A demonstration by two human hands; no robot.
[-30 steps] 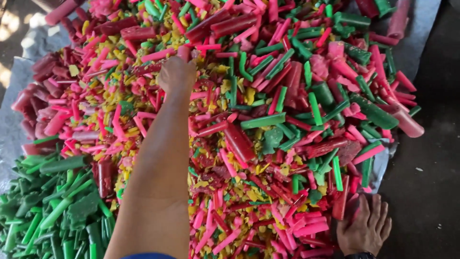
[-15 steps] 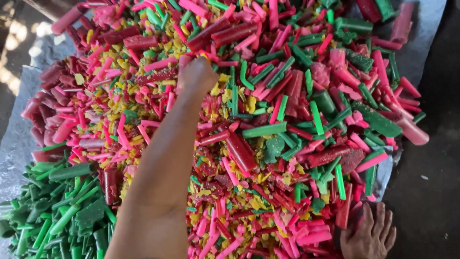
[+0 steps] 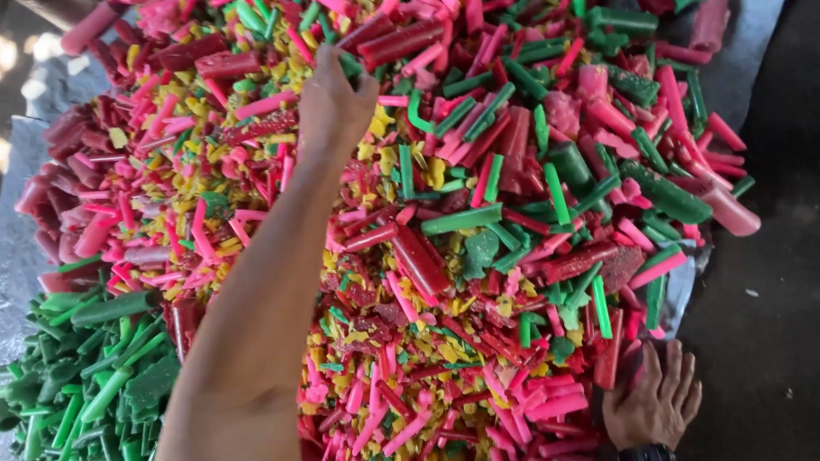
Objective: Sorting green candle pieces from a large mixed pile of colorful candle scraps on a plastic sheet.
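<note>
Pink, red, green and yellow plastic sticks (image 3: 478, 256) heap beneath my left hand (image 3: 335, 107), fingers dug in, grip unclear; right hand (image 3: 653, 401) lies flat, open.

A grey sheet (image 3: 26, 213) on the dark floor (image 3: 769, 341) carries a heap of pink, red, yellow and green plastic sticks (image 3: 478, 256)

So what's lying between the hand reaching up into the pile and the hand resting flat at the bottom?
In the head view, mixed plastic sticks in pink, red, green and yellow fill the stretch between the left hand and the right hand.
</note>
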